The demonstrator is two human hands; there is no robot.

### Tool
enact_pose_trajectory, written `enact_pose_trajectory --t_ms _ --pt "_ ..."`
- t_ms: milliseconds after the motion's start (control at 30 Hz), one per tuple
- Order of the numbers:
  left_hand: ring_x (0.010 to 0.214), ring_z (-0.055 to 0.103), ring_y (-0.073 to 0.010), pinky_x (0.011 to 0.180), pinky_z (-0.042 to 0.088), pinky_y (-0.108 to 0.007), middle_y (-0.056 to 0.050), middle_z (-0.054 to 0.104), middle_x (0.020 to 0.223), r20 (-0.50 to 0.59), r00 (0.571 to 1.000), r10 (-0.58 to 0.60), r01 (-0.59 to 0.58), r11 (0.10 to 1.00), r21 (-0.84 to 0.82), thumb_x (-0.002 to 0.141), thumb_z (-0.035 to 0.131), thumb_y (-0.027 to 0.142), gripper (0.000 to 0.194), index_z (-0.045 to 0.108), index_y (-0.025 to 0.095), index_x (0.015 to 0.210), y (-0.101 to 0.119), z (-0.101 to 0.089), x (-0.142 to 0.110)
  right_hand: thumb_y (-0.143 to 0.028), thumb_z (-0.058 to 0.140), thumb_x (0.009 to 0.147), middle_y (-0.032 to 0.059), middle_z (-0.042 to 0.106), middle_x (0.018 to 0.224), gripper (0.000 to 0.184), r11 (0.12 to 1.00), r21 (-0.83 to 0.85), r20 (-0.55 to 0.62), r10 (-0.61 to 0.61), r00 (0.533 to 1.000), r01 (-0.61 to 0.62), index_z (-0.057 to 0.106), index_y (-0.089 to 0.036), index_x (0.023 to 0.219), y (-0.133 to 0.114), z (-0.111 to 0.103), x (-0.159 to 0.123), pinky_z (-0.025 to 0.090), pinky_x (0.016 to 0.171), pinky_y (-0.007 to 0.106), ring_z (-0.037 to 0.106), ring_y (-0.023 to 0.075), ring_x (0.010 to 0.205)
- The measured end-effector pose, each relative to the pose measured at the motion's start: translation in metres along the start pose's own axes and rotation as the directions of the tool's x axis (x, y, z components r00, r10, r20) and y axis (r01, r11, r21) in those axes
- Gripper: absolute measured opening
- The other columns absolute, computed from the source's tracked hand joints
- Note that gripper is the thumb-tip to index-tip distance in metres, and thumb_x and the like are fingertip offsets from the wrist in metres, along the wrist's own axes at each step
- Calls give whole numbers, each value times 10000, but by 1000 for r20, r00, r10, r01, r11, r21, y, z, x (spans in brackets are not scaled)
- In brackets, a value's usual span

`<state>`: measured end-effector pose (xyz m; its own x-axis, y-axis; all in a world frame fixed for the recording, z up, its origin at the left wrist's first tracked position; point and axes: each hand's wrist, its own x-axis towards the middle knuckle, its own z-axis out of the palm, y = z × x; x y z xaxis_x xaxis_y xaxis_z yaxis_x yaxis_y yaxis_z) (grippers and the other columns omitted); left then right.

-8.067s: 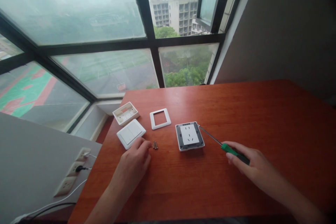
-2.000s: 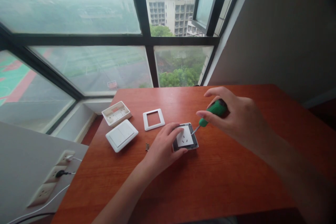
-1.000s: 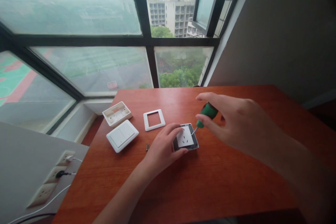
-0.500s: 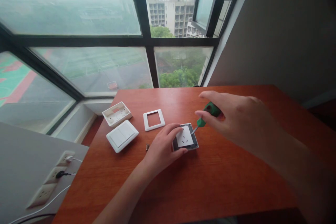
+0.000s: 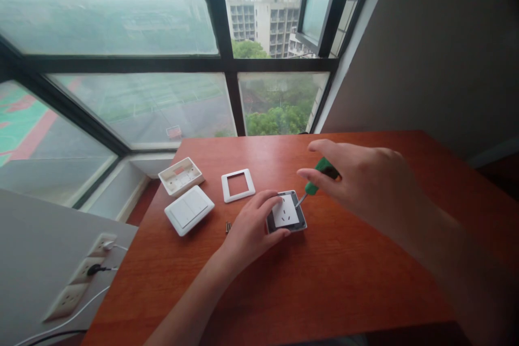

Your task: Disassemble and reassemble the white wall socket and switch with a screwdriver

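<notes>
wall socket clasped in left hand; green-handled screwdriver gripped in right hand, tip at socket's right side; light switch near left edge of table.

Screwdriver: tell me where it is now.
In the head view, right of centre, the green screwdriver is in the right hand, its tip at the right side of the socket.

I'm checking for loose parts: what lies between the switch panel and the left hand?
In the head view, small screws lie between the switch panel and the left hand.
</notes>
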<state>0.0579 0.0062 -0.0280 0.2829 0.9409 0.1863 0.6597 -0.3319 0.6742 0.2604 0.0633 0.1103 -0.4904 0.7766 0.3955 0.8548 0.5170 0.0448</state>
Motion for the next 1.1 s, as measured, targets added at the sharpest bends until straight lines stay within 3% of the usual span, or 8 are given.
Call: enact_pose_trajectory --t_ms 67,233,467,600,667,900,1033,1100 --pt "1238 520 -269 1041 451 -404 -76 530 1366 -1 1000 0 0 1000 -4 759 776 254 544 537 247 1248 0 0 0 -529 497 899 70 737 846 406 1000 5 18 16 1000 -16 639 -204 1097 0 -2 -1 400 516 348 692 305 706" --pt "1228 525 -272 1036 451 -410 -81 537 1356 -7 1000 7 -8 1000 -13 757 780 260 540 543 244 1242 0 0 0 -215 515 870 79 687 1179 415 923 363 83 -166 983 126 523 -178 1283 4 -8 -3 486 774 314 675 225 965" --pt "1237 525 -271 1039 453 -400 -68 535 1361 -18 1000 10 -10 1000 -7 738 793 248 568 546 258 1249 -2 2 0 -519 493 905 56 725 779 382 999 26 67 23 997 -25 627 -209 1082 2 -1 5 441 544 337 681 280 656" --pt "1226 530 -258 1040 450 -386 -67 536 1361 -13 1000 -1 1 1000 -6 738 797 260 582 533 250 1257 -1 1 0 -221 519 848 87 705 1096 390 941 328 81 -114 990 81 567 -164 1231 6 -6 4 499 796 340 682 235 905" --pt "1225 529 -256 1040 448 -384 -67 536 1360 -14 1000 -2 2 1000 -7 743 793 259 576 532 247 1256 -1 1 0 -171 524 831 86 686 1158 450 895 431 76 -164 984 116 539 -155 1281 6 -6 3 498 808 307 676 208 925" --pt "1240 513 -272 1044 439 -405 -77 524 1373 -8 1000 7 -7 1000 0 749 787 264 571 526 248 1257 -3 2 0 -462 560 881 58 729 842 412 994 112 -1 10 1000 -10 607 -185 1182 -3 3 5 455 576 341 692 281 714" --pt "1232 521 -260 1041 444 -387 -68 531 1364 -9 1000 5 -6 1000 -9 746 791 264 579 525 251 1260 -3 2 0 -229 537 852 71 695 1098 359 924 375 71 -111 991 76 559 -174 1205 0 -3 2 494 755 316 673 231 941" --pt "1230 524 -255 1043 445 -383 -65 535 1360 -9 1000 4 -4 1000 -17 746 791 262 575 529 251 1258 -2 1 0 -180 536 842 63 684 1129 410 880 462 104 -177 979 109 521 -177 1252 2 -5 1 492 780 295 669 196 927"
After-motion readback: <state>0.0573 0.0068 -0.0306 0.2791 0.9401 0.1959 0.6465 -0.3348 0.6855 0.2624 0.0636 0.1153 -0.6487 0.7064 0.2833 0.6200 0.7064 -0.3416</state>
